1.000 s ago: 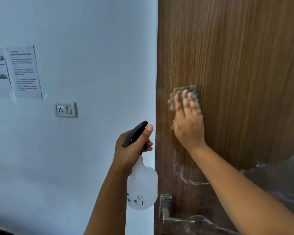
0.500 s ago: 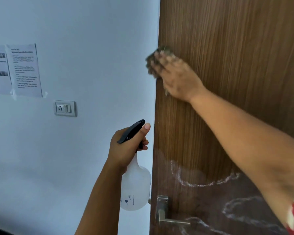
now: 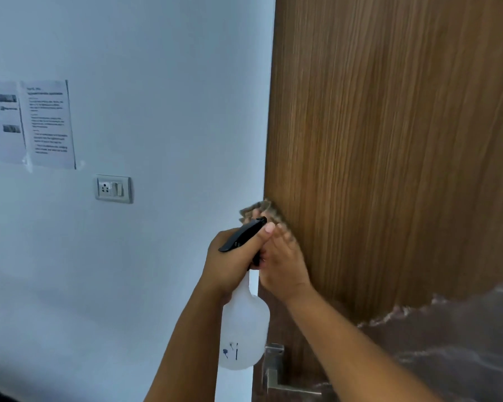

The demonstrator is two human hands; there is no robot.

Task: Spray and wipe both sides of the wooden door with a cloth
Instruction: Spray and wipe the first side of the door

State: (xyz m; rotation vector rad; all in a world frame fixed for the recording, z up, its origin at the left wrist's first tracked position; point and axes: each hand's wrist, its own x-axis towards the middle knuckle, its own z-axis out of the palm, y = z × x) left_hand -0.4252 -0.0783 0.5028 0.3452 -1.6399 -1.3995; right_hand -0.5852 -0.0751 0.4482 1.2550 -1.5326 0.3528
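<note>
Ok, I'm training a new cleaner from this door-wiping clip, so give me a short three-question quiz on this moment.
1. True or false: the left hand grips the spray bottle by its black trigger head.
2. Where does the right hand press the cloth? A) at the wooden door's left edge, B) on the door handle, C) on the wall socket.
3. Fill in: the wet, foamy patch lies on the door's ______ part, right of the handle.

Key: 1 true; 2 A; 3 lower.
</note>
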